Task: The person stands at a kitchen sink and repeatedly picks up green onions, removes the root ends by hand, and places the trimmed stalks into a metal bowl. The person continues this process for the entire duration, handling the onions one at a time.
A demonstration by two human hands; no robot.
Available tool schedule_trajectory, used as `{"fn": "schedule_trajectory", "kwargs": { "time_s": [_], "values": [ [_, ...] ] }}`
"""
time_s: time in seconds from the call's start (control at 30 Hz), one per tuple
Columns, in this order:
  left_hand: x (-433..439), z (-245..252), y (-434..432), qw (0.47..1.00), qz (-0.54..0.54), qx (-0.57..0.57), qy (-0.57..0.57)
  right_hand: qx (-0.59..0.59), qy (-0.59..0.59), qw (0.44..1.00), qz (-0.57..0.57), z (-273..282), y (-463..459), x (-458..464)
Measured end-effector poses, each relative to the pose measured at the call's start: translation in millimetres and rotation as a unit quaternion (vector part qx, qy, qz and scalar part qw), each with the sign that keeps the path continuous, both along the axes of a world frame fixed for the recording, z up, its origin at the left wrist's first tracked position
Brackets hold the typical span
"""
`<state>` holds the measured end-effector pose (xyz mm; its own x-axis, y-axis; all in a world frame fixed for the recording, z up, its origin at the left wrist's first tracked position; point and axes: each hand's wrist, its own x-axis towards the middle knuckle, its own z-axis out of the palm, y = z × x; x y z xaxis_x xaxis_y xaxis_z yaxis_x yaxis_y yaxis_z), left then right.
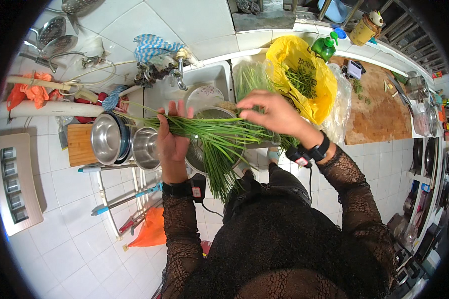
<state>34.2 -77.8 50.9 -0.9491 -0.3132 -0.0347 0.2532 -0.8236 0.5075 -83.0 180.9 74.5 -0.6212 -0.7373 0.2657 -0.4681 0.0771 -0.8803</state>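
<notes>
A bunch of long, thin green stalks, likely garlic chives (209, 129), lies across the palm of my left hand (174, 138), its fingers up and its thumb over the stalks. The loose ends droop over a perforated metal colander (196, 157) at the sink's front. My right hand (265, 110), slightly blurred, is over the right part of the bunch; whether its fingers pinch a stalk cannot be told. Behind it a clear plastic bag (252, 76) holds more green stalks, and an open yellow plastic bag (323, 80) holds green trimmings.
A patterned plate (205, 96) sits in the sink (222, 73) below the faucet (180, 73). Steel bowls (105, 139) stand to the left. A wooden cutting board (378, 123) at the right bears a knife (400, 91). A green pump bottle (324, 46) stands behind the yellow bag.
</notes>
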Motion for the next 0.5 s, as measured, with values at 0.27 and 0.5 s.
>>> {"fn": "schedule_trajectory", "kwargs": {
  "time_s": [0.27, 0.5],
  "values": [
    [-5, 0, 10, 0.999, -0.044, -0.013, 0.021, 0.067, -0.020, 0.996, 0.063, -11, -30, 9],
    [0, 12, 18, 0.984, -0.051, -0.145, -0.094, 0.055, 0.065, 0.995, -0.052, 6, -28, 8]
  ]
}}
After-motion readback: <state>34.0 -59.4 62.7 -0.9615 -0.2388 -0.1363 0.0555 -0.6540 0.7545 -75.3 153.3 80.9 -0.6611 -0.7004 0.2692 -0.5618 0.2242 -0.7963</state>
